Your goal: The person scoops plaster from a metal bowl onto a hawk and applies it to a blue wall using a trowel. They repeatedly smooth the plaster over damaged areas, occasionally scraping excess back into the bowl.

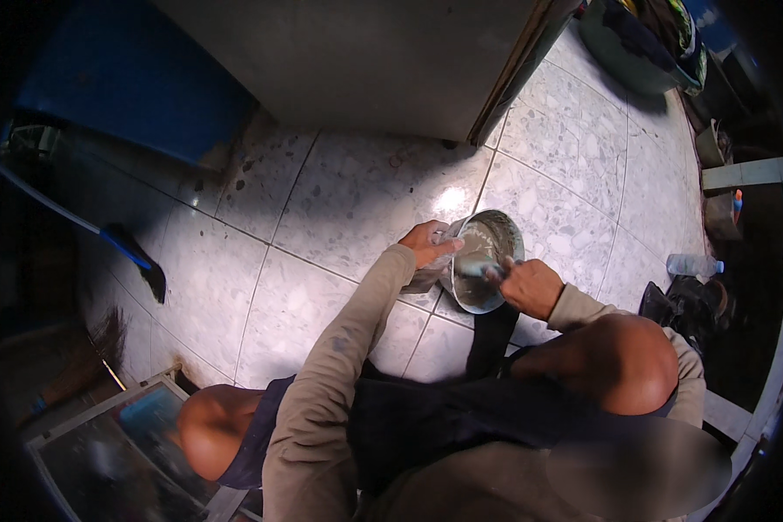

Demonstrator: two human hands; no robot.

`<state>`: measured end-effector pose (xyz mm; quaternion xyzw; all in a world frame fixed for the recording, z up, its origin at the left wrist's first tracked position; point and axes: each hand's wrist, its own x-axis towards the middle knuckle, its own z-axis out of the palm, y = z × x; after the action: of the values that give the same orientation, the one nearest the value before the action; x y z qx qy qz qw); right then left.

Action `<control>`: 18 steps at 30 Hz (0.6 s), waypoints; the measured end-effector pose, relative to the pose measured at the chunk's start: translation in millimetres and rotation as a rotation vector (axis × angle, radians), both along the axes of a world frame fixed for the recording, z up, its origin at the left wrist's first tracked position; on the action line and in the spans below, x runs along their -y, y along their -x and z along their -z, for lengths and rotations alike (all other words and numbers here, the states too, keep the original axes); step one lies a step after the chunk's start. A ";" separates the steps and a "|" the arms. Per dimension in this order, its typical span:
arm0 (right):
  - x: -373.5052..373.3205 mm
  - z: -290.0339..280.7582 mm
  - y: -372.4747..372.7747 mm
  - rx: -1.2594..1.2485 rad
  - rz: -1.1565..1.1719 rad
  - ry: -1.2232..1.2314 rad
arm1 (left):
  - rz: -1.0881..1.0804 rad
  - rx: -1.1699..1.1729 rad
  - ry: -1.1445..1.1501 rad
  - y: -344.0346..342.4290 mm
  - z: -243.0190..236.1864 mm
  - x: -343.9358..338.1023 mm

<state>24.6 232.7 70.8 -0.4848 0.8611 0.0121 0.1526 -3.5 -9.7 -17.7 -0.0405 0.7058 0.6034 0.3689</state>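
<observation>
A small round bucket [518, 238] stands tilted on the tiled floor between my knees, with grey, wet paste [498, 231] coating its inside. My left hand [430, 244] is closed on the bucket's left rim, the thumb reaching over the edge. In the bucket's mouth is a small tool with a pale, flat head [475, 264], blurred, so I cannot tell its exact kind. My right hand [533, 288] is closed around its handle at the right rim. The tool's tip and the bucket's underside are hidden.
A large grey panel [365, 70] stands ahead, beside a blue one [139, 78]. Left are a blue-edged broom [139, 261] and a framed glass piece [104, 452]. Right are a plastic bottle [694, 264] and a black bag [683, 300]. A basin [622, 56] holds cloth far right.
</observation>
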 end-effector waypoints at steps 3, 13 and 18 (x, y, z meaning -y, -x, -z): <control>-11.1 -5.4 6.5 0.012 -0.193 -0.208 | -0.002 -0.013 0.039 -4.1 -3.7 5.3; -73.1 15.6 82.2 -0.440 -0.276 -0.039 | 0.139 -0.069 0.096 18.5 3.7 -1.4; -77.7 5.1 66.8 -0.415 -0.211 -0.055 | 0.149 -0.135 0.168 22.1 9.2 -3.7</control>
<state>-42.2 310.4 65.7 -0.5551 0.8178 0.1510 -0.0166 -25.6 -6.0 -26.9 0.0219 0.7782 0.5142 0.3598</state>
